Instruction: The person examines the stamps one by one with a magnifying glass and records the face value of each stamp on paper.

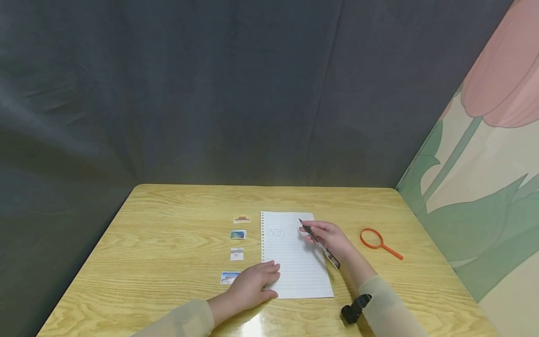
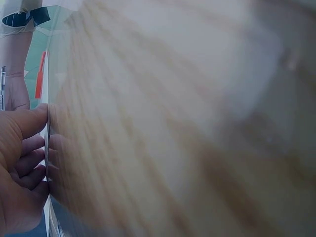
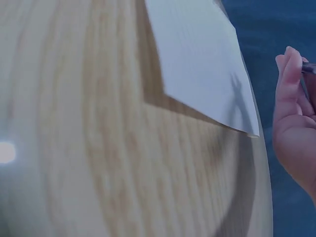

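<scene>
A sheet of lined paper (image 1: 300,276) with punched holes along its left edge lies on the table. Faint writing that starts with "150" stands near its top left. My left hand (image 1: 254,283) rests on the sheet's lower left part, fingers extended; the left wrist view shows this hand (image 2: 22,168) low against the tabletop. In my right hand (image 1: 330,238) a pen (image 1: 329,255) with a dark front part is held over the upper right of the paper. The right wrist view shows that hand (image 3: 296,118) raised above the surface, the pen (image 3: 309,67) cut off by the frame.
Left of the paper, several small stamp-like pictures form a column, among them a yellow one (image 1: 242,219) and a white one (image 1: 236,254). My left hand partly covers the lowest one (image 1: 229,278). An orange magnifying glass (image 1: 391,252) lies to the right on the wooden table (image 1: 168,234).
</scene>
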